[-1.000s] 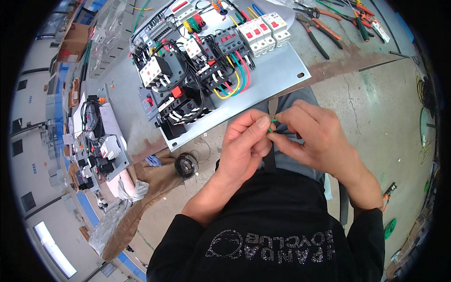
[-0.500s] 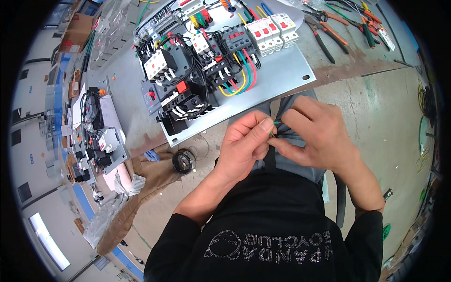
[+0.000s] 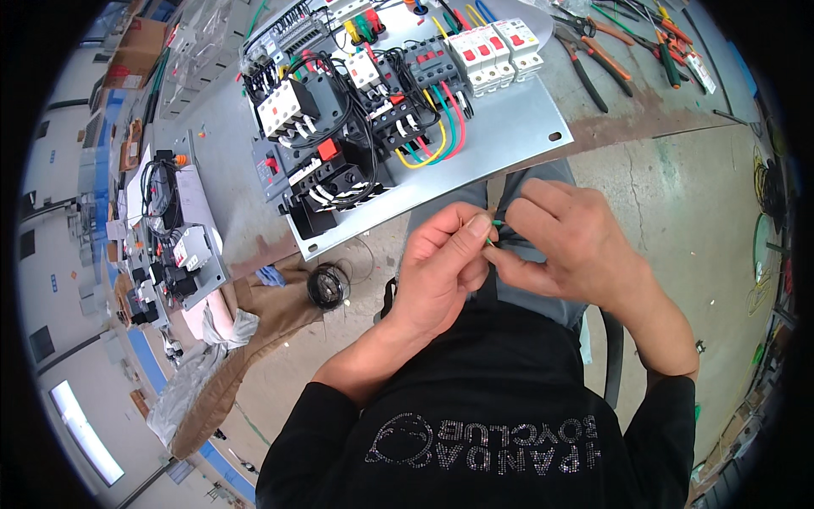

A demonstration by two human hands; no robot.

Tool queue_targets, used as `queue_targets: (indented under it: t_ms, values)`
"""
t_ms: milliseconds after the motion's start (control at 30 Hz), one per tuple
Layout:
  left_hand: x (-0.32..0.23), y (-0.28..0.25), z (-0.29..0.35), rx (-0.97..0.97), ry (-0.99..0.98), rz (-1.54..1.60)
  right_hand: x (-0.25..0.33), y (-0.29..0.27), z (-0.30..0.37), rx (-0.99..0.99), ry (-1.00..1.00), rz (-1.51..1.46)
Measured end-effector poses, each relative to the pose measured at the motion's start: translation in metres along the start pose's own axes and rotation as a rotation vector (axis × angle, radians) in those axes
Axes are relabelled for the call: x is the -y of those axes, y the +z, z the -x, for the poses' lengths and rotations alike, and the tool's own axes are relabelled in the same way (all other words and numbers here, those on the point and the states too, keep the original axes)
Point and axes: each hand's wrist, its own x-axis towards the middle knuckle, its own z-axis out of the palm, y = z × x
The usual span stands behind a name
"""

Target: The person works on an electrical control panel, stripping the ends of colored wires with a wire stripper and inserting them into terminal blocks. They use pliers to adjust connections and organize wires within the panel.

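Over my lap, my left hand (image 3: 445, 263) pinches a thin green wire (image 3: 489, 243) between thumb and bent forefinger. Opposite it, my right hand (image 3: 572, 242) has its thumb and fingers closed at the same bit of green, which shows in short pieces at the fingertips. Most of the wire is hidden by the fingers. Beyond the hands a metal mounting plate (image 3: 509, 157) lies on the bench, carrying contactors (image 3: 288, 110), white circuit breakers (image 3: 483, 55) with red switches, and yellow, green and red wires (image 3: 441, 157).
Pliers (image 3: 593, 72) and other hand tools lie at the bench's far right. A second wired plate (image 3: 199, 271) is at the left, near a person's brown trouser leg (image 3: 271, 318). A black wire coil (image 3: 327, 287) sits below the bench edge.
The view has shifted slightly. Both hands keep their pinch on the green wire, with the right fingertips only slightly moved.
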Motion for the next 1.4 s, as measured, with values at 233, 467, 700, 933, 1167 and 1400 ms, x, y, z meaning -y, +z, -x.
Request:
queue_targets:
  t_ms: [233, 467, 700, 933, 1167, 1400]
  values:
    - [0.004, 0.001, 0.001, -0.047, 0.039, 0.011, 0.007, 0.005, 0.004, 0.039, 0.033, 0.048]
    - [0.005, 0.0, 0.001, -0.081, 0.069, -0.017, 0.011, 0.01, 0.004, 0.046, 0.029, 0.062]
    - [0.003, -0.006, -0.004, -0.083, 0.067, -0.091, 0.005, 0.02, 0.006, 0.07, 0.029, 0.078]
    - [0.002, -0.012, -0.006, -0.1, 0.071, -0.162, 0.001, 0.028, 0.008, 0.089, 0.032, 0.051]
    - [0.005, -0.017, -0.01, -0.095, 0.075, -0.184, -0.005, 0.033, 0.011, 0.054, 0.078, -0.004]
    - [-0.001, -0.022, -0.015, -0.032, 0.006, 0.034, -0.004, 0.036, 0.029, -0.103, 0.41, -0.393]
